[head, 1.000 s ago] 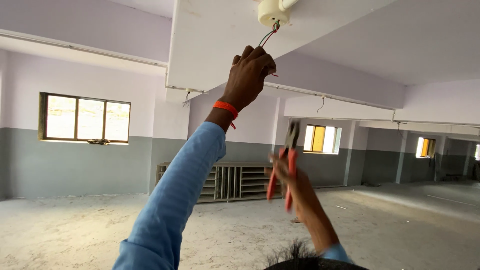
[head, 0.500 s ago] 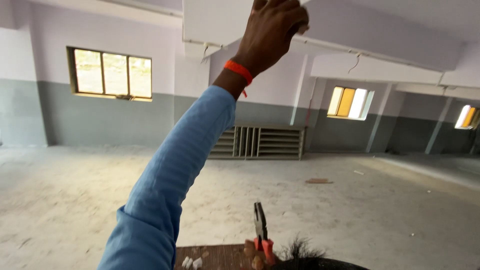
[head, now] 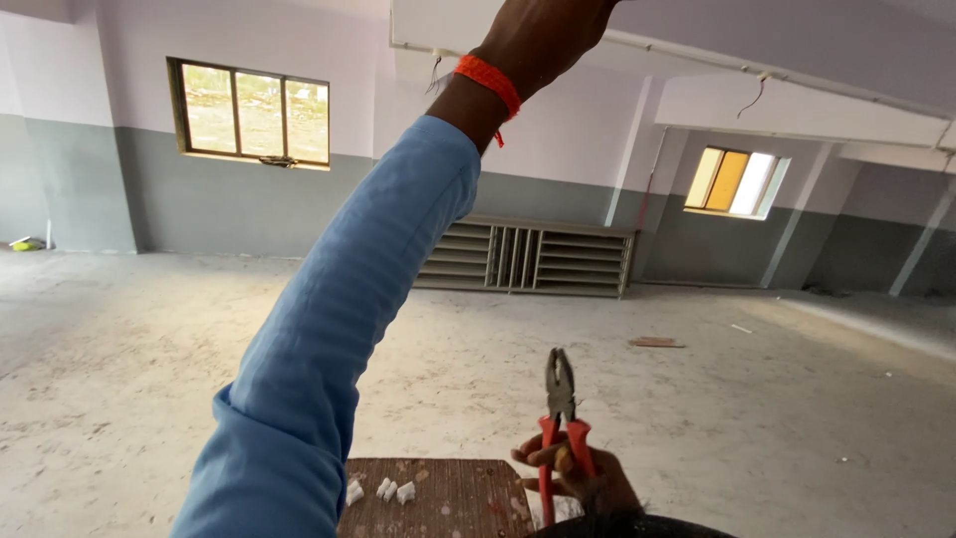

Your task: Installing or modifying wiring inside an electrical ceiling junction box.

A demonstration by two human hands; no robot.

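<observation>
Head view, looking out over a bare concrete hall: the person's left hand is raised overhead, its blue sleeve running up through the middle of the picture and an orange wrist thread just below the hand. The fingers run out past the top edge, so whether that hand grips anything cannot be told. Low at the bottom edge, the right hand is closed around the red handles of a pair of pliers, which stand upright with their metal nose pointing up and pressed together. Just left of that hand lies a brown board carrying a few small white clips. A stack of grey slatted panels leans along the far wall between two windows.
</observation>
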